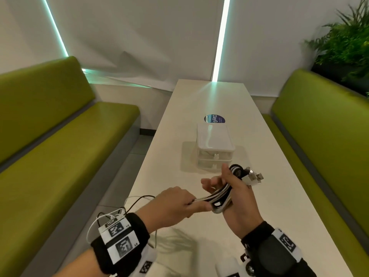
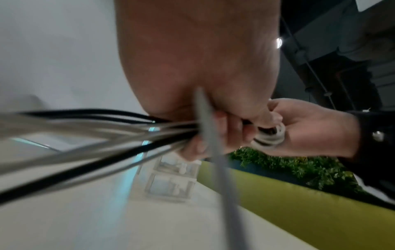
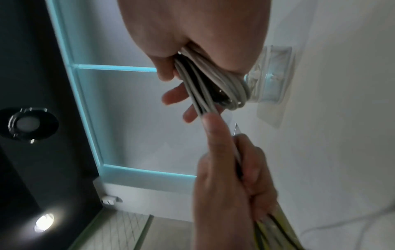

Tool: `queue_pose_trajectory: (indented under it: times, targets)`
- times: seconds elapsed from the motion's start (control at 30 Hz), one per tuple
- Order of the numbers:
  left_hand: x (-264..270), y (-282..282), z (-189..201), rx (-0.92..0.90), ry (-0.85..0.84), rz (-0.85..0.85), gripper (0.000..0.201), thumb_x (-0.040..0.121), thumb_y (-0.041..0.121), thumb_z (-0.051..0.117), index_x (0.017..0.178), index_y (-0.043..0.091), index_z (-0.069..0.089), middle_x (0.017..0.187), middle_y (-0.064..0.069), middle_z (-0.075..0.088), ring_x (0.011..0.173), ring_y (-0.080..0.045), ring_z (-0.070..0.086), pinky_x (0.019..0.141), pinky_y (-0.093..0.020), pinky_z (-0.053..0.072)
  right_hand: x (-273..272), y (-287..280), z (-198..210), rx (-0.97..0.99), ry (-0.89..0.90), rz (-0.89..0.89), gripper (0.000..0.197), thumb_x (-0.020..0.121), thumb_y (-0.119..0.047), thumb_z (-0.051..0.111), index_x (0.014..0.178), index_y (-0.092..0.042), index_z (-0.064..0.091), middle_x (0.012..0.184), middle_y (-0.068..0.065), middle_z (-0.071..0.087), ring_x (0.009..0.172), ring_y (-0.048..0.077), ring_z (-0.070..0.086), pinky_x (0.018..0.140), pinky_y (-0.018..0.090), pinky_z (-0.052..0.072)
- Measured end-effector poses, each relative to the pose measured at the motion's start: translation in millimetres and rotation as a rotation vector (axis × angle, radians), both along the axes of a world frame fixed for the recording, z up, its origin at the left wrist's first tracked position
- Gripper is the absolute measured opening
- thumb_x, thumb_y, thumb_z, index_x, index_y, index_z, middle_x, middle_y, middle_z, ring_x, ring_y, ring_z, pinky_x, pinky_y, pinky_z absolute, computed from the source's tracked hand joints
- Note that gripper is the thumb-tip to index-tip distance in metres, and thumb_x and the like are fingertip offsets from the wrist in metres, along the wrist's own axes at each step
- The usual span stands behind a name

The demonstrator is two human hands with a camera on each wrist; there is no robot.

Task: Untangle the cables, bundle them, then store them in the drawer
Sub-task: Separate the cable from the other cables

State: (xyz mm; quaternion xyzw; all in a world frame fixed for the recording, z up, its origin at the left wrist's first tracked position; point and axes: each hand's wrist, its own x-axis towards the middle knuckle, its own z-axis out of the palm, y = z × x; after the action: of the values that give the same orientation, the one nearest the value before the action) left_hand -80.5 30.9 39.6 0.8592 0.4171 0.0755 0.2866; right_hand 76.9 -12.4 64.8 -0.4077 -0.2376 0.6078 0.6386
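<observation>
A bundle of white and black cables (image 1: 221, 193) is looped round my right hand (image 1: 217, 182), which holds it above the table with the thumb pressed on the coil (image 3: 215, 84). Grey USB plugs (image 1: 253, 176) stick out at the far end of the coil. My left hand (image 1: 199, 204) pinches the same strands just left of the coil (image 2: 269, 135). From that hand the loose cable ends (image 1: 139, 200) trail back to the lower left, past my wrist. The small clear drawer unit (image 1: 214, 146) stands on the table beyond both hands, its two drawers closed.
The long white table (image 1: 199, 236) runs away from me between two green benches (image 1: 65, 156). A round blue sticker (image 1: 214, 118) lies behind the drawer unit. A plant (image 1: 347, 43) fills the far right corner.
</observation>
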Motion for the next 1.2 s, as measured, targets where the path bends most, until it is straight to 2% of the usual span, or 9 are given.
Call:
queue_pose_trajectory:
  times: [0.07, 0.13, 0.27, 0.4, 0.53, 0.73, 0.9, 1.1, 1.2]
  targets:
    - [-7, -4, -4, -0.06, -0.071, -0.052, 0.058, 0.081, 0.07, 0.05, 0.053, 0.021, 0.037, 0.045, 0.009, 0.042, 0.045, -0.007, 0.037, 0.053, -0.024, 0.028, -4, -1, 4, -0.027, 0.109, 0.011, 0.031, 0.081, -0.034, 0.064, 0.066, -0.012, 0.049, 0.054, 0.003, 0.045, 0.057, 0.025, 0.06, 0.066, 0.039, 0.054]
    - [-16, -7, -7, -0.112, -0.154, -0.067, 0.056, 0.077, 0.068, 0.056, 0.053, 0.022, 0.036, 0.043, 0.012, 0.04, 0.044, -0.007, 0.033, 0.05, -0.023, 0.026, -8, -1, 11, -0.044, 0.167, 0.027, 0.039, 0.083, -0.036, 0.062, 0.058, -0.014, 0.041, 0.05, -0.001, 0.031, 0.04, 0.015, 0.037, 0.049, 0.032, 0.045]
    - [-41, 7, -4, -0.172, -0.102, 0.036, 0.063, 0.059, 0.077, 0.064, 0.058, 0.016, 0.051, 0.046, 0.01, 0.042, 0.047, -0.009, 0.034, 0.049, -0.025, 0.028, -2, -1, 18, -0.025, 0.16, 0.047, 0.043, 0.088, -0.037, 0.058, 0.057, -0.017, 0.037, 0.051, -0.003, 0.017, 0.037, 0.011, 0.018, 0.039, 0.026, 0.031]
    - [-50, 18, 2, -0.175, 0.054, 0.058, 0.049, 0.066, 0.061, 0.076, 0.058, 0.017, 0.056, 0.045, 0.009, 0.043, 0.044, -0.011, 0.034, 0.044, -0.02, 0.027, 0, -3, 18, -0.013, 0.102, 0.064, 0.041, 0.082, -0.035, 0.062, 0.057, -0.017, 0.036, 0.05, -0.002, 0.016, 0.038, 0.012, 0.016, 0.04, 0.025, 0.028]
    - [-47, 27, 8, -0.094, 0.226, 0.055, 0.046, 0.065, 0.059, 0.078, 0.06, 0.017, 0.06, 0.045, 0.006, 0.049, 0.04, -0.01, 0.042, 0.044, -0.017, 0.034, 1, -3, 17, -0.012, 0.014, 0.039, 0.044, 0.079, -0.034, 0.066, 0.058, -0.017, 0.032, 0.05, -0.001, 0.015, 0.039, 0.013, 0.015, 0.04, 0.027, 0.026]
    - [-40, 29, -1, -0.162, 0.184, 0.058, 0.044, 0.067, 0.052, 0.079, 0.063, 0.011, 0.065, 0.041, 0.003, 0.054, 0.036, -0.012, 0.048, 0.048, -0.018, 0.044, 14, -2, 15, 0.0, -0.136, -0.017, 0.053, 0.08, -0.04, 0.068, 0.053, -0.02, 0.027, 0.048, -0.001, 0.016, 0.043, 0.016, 0.012, 0.043, 0.026, 0.02]
    - [-53, 28, -9, -0.226, 0.155, 0.101, 0.032, 0.075, 0.045, 0.076, 0.075, 0.013, 0.068, 0.049, 0.002, 0.057, 0.04, -0.009, 0.043, 0.045, -0.015, 0.034, 23, 0, 13, 0.01, -0.171, -0.063, 0.054, 0.081, -0.035, 0.07, 0.052, -0.021, 0.027, 0.047, -0.001, 0.016, 0.043, 0.017, 0.012, 0.043, 0.027, 0.021]
    - [-53, 40, -12, 0.048, 0.214, 0.195, 0.05, 0.071, 0.07, 0.064, 0.072, 0.021, 0.071, 0.064, 0.003, 0.067, 0.053, -0.009, 0.056, 0.048, -0.018, 0.037, 21, 3, 12, 0.065, -0.199, -0.029, 0.052, 0.086, -0.03, 0.068, 0.05, -0.021, 0.031, 0.048, 0.001, 0.016, 0.049, 0.021, 0.008, 0.044, 0.029, 0.02]
    - [-56, 44, -12, 0.202, 0.18, 0.218, 0.073, 0.063, 0.086, 0.049, 0.065, 0.016, 0.065, 0.054, -0.004, 0.059, 0.045, -0.013, 0.044, 0.044, -0.02, 0.028, 26, 3, 16, 0.099, -0.217, -0.043, 0.053, 0.086, -0.029, 0.068, 0.05, -0.02, 0.03, 0.048, 0.002, 0.015, 0.049, 0.022, 0.008, 0.046, 0.032, 0.02]
